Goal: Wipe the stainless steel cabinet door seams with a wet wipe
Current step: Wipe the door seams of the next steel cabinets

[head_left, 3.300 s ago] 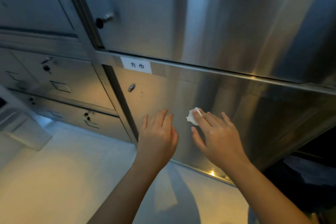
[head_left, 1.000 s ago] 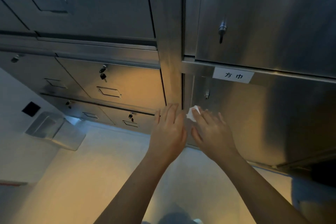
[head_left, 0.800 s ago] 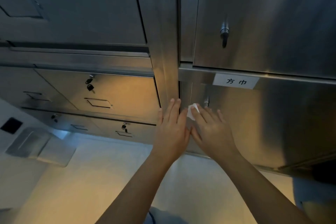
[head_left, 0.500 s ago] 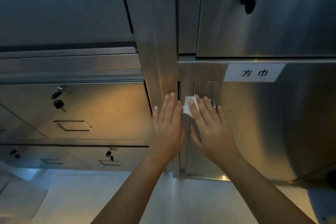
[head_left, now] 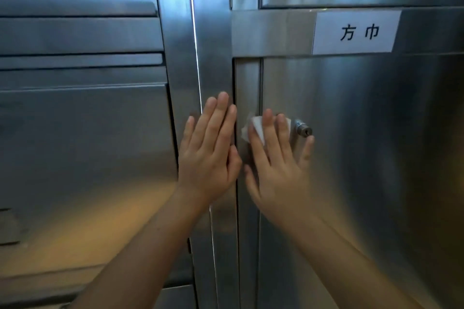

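Steel seam point(head_left: 261, 83), centre frame: wipe point(head_left: 256, 128) climbing.
My flat right hand point(head_left: 278, 173) pressed it higher; left hand point(head_left: 208, 155) flat; upper seam remains.

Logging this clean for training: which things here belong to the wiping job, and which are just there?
Job: wipe, right hand pressing it, left hand on frame, door seam.
Just there: label, lock, left panels.

Right hand point(head_left: 278, 168) presses wipe point(head_left: 253, 128) against door point(head_left: 351, 158) (fingers flat).
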Demonstrator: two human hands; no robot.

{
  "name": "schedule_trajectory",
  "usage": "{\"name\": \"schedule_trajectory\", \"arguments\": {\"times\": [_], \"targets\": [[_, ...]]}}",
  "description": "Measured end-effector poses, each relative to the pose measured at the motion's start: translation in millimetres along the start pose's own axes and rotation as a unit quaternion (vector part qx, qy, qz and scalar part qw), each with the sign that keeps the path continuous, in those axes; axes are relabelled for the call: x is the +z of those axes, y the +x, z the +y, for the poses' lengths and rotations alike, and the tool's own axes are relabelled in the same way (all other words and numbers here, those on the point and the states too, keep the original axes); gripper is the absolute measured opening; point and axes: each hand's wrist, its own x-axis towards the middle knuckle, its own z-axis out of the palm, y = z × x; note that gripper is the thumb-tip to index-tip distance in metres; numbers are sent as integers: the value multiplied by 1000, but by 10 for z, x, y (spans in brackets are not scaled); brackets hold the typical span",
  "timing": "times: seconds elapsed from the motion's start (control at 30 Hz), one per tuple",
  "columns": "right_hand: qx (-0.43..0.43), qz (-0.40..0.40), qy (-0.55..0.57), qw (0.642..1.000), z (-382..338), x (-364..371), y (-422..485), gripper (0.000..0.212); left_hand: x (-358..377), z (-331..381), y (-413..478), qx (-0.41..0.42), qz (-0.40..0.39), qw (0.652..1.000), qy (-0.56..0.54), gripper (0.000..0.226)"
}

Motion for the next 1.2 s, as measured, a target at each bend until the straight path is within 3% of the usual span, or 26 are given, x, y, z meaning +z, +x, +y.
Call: {"name": "schedule_trajectory", "arguments": {"times": [0.33, 0.53, 1.2], "targets": [[-17, 112, 61, 992, -21, 170, 45, 52, -7, 20, 12, -6, -2, 1000, 9, 60], [-35, 97, 12, 995, 60, 96, 65, 55, 9, 68, 9, -10, 7, 999, 45, 61], [13, 34, 17, 999, 2, 28, 351, 64, 55, 102, -54, -23, 1, 999, 24, 57]]}}
